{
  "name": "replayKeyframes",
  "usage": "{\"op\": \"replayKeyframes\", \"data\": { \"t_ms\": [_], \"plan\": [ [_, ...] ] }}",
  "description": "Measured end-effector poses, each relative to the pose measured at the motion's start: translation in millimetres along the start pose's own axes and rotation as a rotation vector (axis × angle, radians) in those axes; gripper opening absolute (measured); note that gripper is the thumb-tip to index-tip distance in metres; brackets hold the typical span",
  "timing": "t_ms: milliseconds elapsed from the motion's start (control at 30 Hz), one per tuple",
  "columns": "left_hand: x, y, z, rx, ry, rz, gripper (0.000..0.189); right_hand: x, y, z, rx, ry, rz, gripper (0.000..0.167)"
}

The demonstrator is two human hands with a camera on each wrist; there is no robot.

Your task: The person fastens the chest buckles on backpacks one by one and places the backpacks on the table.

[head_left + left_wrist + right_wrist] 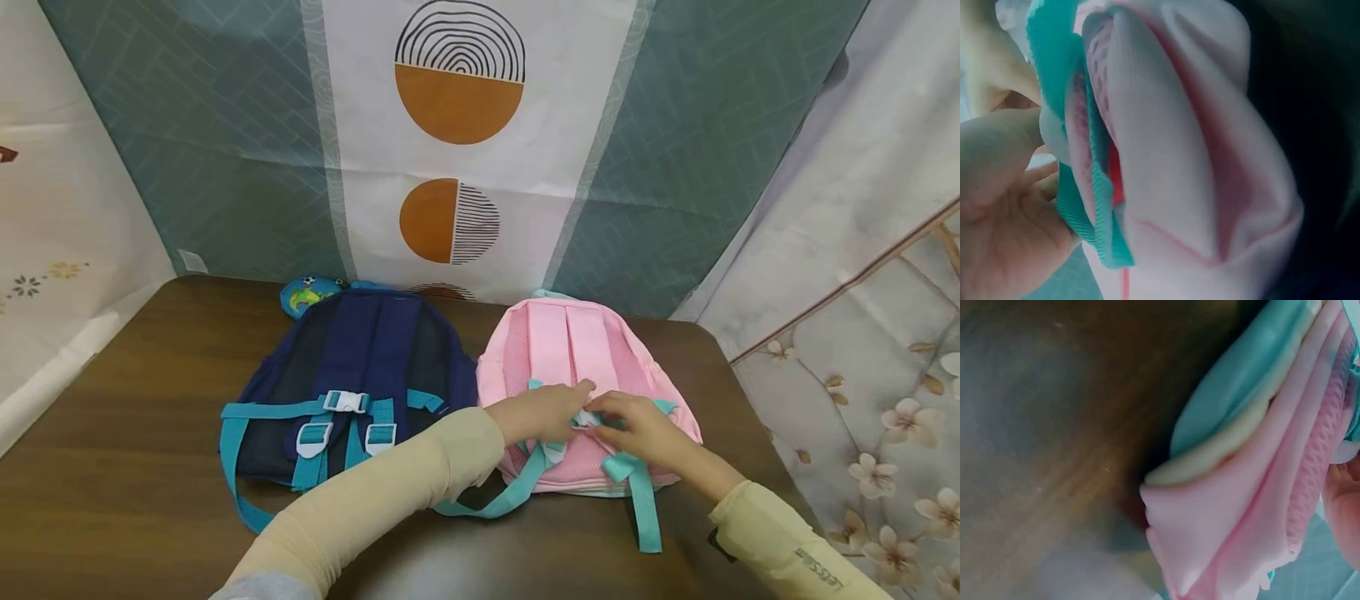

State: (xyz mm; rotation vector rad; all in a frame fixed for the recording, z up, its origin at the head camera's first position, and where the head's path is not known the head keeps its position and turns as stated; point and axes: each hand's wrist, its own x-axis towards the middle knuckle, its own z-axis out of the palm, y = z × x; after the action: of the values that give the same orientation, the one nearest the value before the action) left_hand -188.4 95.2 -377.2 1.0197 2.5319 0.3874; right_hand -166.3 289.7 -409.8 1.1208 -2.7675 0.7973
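Note:
A small pink backpack [641, 367] with turquoise straps lies on the table, its strap side up. My left hand [536, 414] reaches over its middle and pinches one side of a white buckle [585, 418]. From the right, my right hand [637, 429] pinches the buckle's other side, thumb below and fingers above. Whether the two halves are joined is hidden by the fingers. In the left wrist view, the left hand [1016, 194] is beside a turquoise strap [1054, 56]. Only part of the right hand [1344, 509] shows at the right wrist view's edge.
A navy backpack [300, 367] lies left of the pink one, touching it, with a white buckle [347, 402] joined across its straps. A small blue pouch [306, 293] lies behind it. Loose turquoise strap ends [645, 508] hang toward the table's [112, 417] front.

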Motion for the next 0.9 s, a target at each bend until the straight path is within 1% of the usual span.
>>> {"op": "replayKeyframes", "data": {
  "t_ms": [33, 100, 200, 333, 400, 500, 567, 633, 700, 800, 900],
  "plan": [
    [2.2, 1.1, 2.0, 0.002, -0.013, -0.008, 0.062, -1.9, 1.2, 1.2, 0.013, 0.009, 0.009, 0.031],
    [4.8, 4.2, 4.3, 0.039, -0.024, -0.026, 0.05, -4.8, 3.2, 2.6, 0.038, 0.029, 0.021, 0.031],
    [6.5, 7.6, 4.6, 0.142, 0.01, -0.007, 0.038, -7.4, 4.6, 3.7, 0.041, 0.062, 0.036, 0.032],
    [10.0, 8.3, 4.6, 0.184, 0.051, 0.015, 0.029, -8.4, 4.2, 6.0, 0.051, 0.09, 0.064, 0.033],
    [12.7, 6.9, 5.8, 0.191, 0.042, 0.01, 0.028, -8.2, 3.5, 7.5, 0.074, 0.09, 0.08, 0.034],
    [17.2, 4.5, 4.5, 0.19, 0.02, -0.003, 0.032, -7.4, 3.5, 5.8, 0.099, 0.089, 0.09, 0.032],
    [19.1, 1.0, 3.3, 0.175, 0.008, 0.004, 0.034, -7.6, 3.4, 5.3, 0.106, 0.085, 0.093, 0.031],
    [19.8, -2.2, 1.3, 0.121, -0.005, 0.009, 0.034, -9.2, 3.2, 5.2, 0.101, 0.095, 0.087, 0.031],
    [19.8, -5.2, -1.2, 0.078, -0.009, 0.026, 0.033, -12.2, 2.6, 5.4, 0.078, 0.12, 0.078, 0.031],
    [18.7, -9.3, -4.8, 0.021, -0.003, 0.048, 0.031, -17.0, 0.5, 4.1, -0.01, 0.177, 0.058, 0.034],
    [16.4, -13.7, -8.0, -0.004, 0.038, 0.086, 0.028, -20.9, -1.8, 0.3, -0.117, 0.219, 0.054, 0.038]
  ]
}}
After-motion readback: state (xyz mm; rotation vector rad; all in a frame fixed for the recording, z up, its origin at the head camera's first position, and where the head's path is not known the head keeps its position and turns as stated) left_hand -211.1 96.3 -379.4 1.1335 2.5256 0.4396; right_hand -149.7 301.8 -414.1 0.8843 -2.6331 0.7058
